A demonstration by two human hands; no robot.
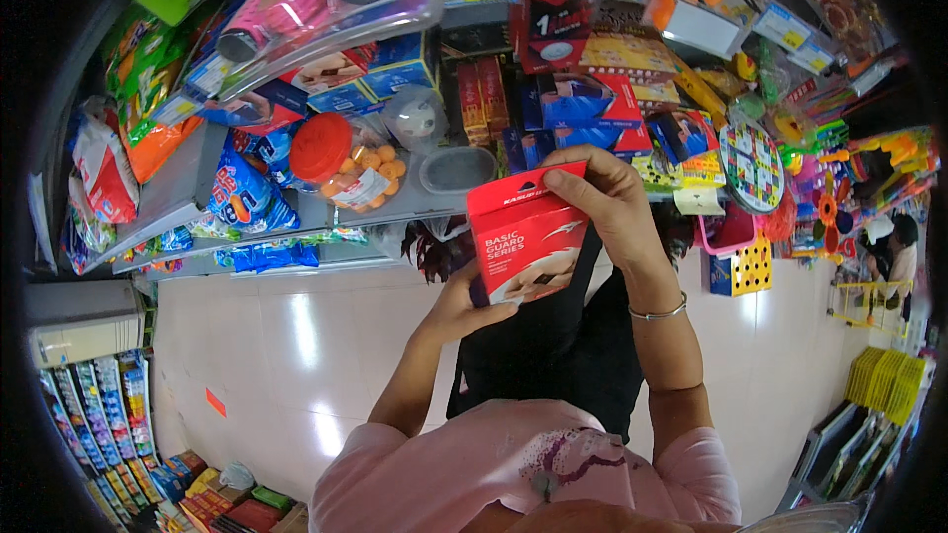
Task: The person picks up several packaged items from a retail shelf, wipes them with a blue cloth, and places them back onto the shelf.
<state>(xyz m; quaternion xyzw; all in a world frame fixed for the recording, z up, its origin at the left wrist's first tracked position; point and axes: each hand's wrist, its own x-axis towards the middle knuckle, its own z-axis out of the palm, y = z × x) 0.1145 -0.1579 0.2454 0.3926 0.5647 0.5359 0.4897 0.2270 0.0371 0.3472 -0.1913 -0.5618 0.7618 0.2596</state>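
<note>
A red cardboard hang-tab box (529,237), printed with a picture and writing, is held up in front of my body. My left hand (458,309) grips its lower left corner, thumb along the bottom edge. At the upper right corner, my right hand (603,196) pinches the hang tab between thumb and fingers. Just beyond the box is a grey shop shelf (385,209). On it, a clear plastic tub (458,169) sits beside a red-lidded jar of orange balls (348,163). Similar blue and red boxes (585,100) are stacked behind my right hand.
Blue snack-like bags (248,185) lie at the shelf's left. A clear bin of pink-handled items (318,0) juts out above. Rightward are a round patterned tin (750,166) and hanging toys (826,207). Yellow baskets (885,381) stand far right, where another person (898,252) is near a yellow cart.
</note>
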